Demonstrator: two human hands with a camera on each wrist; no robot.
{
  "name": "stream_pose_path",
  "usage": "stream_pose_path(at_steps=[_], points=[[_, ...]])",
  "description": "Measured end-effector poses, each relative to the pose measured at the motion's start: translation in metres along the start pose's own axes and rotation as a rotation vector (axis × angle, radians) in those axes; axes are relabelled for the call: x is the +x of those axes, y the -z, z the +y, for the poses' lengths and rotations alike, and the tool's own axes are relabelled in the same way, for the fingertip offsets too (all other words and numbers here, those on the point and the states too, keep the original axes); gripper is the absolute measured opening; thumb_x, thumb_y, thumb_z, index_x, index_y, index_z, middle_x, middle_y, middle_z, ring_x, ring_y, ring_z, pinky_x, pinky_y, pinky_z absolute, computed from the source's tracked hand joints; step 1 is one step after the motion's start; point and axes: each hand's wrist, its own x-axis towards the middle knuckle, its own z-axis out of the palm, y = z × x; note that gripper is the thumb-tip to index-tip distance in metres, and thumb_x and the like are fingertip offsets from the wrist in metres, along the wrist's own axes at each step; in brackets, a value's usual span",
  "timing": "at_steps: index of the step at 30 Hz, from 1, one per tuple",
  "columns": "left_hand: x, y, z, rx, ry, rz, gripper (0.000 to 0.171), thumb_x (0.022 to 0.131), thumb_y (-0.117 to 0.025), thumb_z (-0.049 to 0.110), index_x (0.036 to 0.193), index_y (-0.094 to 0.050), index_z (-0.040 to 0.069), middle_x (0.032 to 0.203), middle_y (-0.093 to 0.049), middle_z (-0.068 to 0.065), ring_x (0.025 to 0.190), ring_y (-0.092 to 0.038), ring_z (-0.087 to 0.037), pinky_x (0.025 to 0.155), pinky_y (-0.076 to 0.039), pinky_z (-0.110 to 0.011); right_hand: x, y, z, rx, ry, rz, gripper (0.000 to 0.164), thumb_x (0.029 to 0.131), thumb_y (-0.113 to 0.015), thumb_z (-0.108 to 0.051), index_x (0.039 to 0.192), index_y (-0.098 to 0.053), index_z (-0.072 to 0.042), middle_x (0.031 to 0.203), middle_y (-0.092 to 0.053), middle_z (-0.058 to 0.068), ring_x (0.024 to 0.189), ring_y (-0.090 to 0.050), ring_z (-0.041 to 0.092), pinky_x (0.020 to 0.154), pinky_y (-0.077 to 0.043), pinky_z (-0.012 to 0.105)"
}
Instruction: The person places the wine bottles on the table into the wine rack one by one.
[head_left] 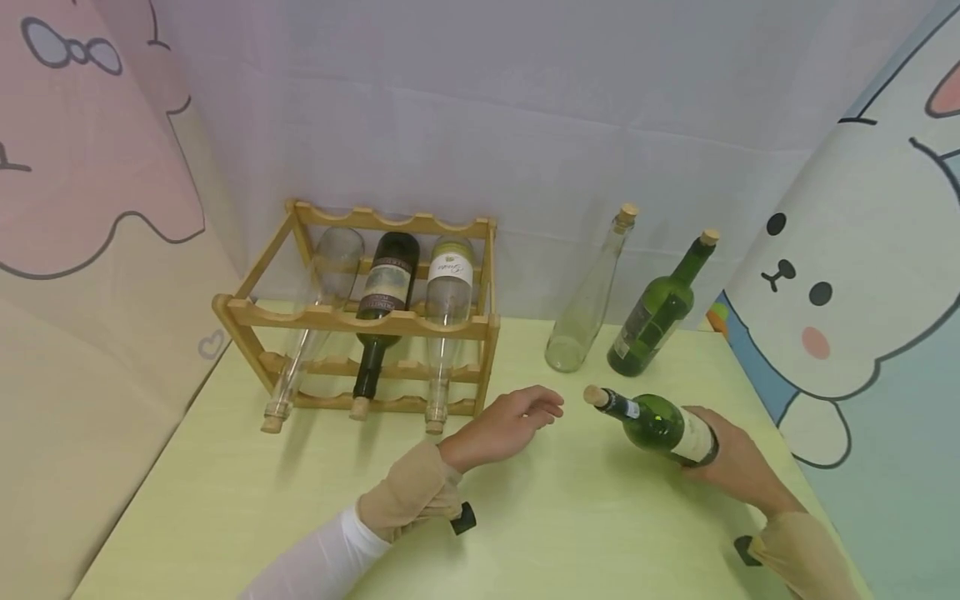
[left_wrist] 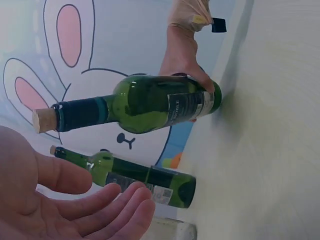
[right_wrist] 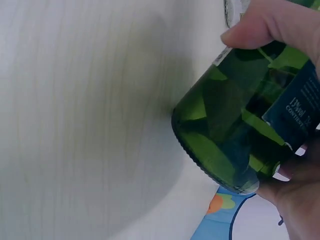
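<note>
My right hand [head_left: 731, 458] grips a corked green wine bottle [head_left: 658, 423] round its lower body, thumb on one side and fingers on the other. The bottle leans, its cork [head_left: 596, 396] pointing toward my left hand [head_left: 504, 427]. In the right wrist view, the bottle's base [right_wrist: 215, 155] is close over the table. My left hand holds nothing; its fingers are loosely bent, a short way from the cork. The left wrist view has the left palm [left_wrist: 75, 200] in front, below the neck of the gripped green bottle [left_wrist: 145, 104].
A wooden wine rack [head_left: 360, 317] at the left holds a clear bottle [head_left: 322, 292], a dark labelled bottle [head_left: 387, 287] and a white-labelled clear bottle [head_left: 448, 292], corks toward me. Behind my hands stand a tall clear bottle [head_left: 585, 308] and another green bottle [head_left: 651, 321]. A curtain [head_left: 540, 142] hangs behind the table.
</note>
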Motion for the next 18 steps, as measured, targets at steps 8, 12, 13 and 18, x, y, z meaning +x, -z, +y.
stream_pose_path(at_steps=[8, 12, 13, 18], points=[[0.002, 0.0, 0.011, 0.065, -0.026, 0.037, 0.044, 0.117, -0.037, 0.046, 0.143, -0.063, 0.02, 0.135, -0.069, 0.003, 0.127, -0.064, -0.018, 0.105, -0.052, -0.039, 0.0, 0.007, -0.006, -0.16, 0.064, -0.044, 0.096, 0.051, -0.107, -0.014, 0.137, -0.064, -0.006, 0.125, -0.07, 0.019, 0.106, -0.064, 0.036, 0.081, -0.051, 0.055], [0.003, -0.004, 0.022, 0.153, -0.032, -0.036, 0.053, 0.112, -0.046, 0.059, 0.146, -0.061, 0.021, 0.138, -0.067, 0.004, 0.122, -0.066, -0.015, 0.101, -0.054, -0.037, 0.0, 0.01, -0.01, -0.234, 0.138, -0.026, 0.097, 0.046, -0.108, -0.013, 0.134, -0.067, -0.007, 0.122, -0.071, 0.017, 0.104, -0.067, 0.038, 0.078, -0.053, 0.055], [0.004, -0.005, 0.024, 0.187, -0.033, -0.057, 0.055, 0.111, -0.048, 0.061, 0.146, -0.061, 0.02, 0.138, -0.067, 0.003, 0.121, -0.067, -0.015, 0.1, -0.054, -0.036, 0.0, 0.01, -0.011, -0.243, 0.153, -0.022, 0.097, 0.045, -0.108, -0.012, 0.133, -0.068, -0.008, 0.121, -0.071, 0.016, 0.104, -0.067, 0.039, 0.079, -0.054, 0.057], [0.006, -0.016, 0.03, 0.354, -0.01, -0.157, 0.061, 0.104, -0.064, 0.058, 0.148, -0.06, 0.016, 0.137, -0.066, 0.006, 0.114, -0.065, -0.009, 0.095, -0.053, -0.028, 0.003, 0.012, -0.016, -0.266, 0.203, -0.013, 0.093, 0.044, -0.104, -0.008, 0.131, -0.069, -0.007, 0.119, -0.071, 0.015, 0.103, -0.068, 0.04, 0.081, -0.054, 0.06]])
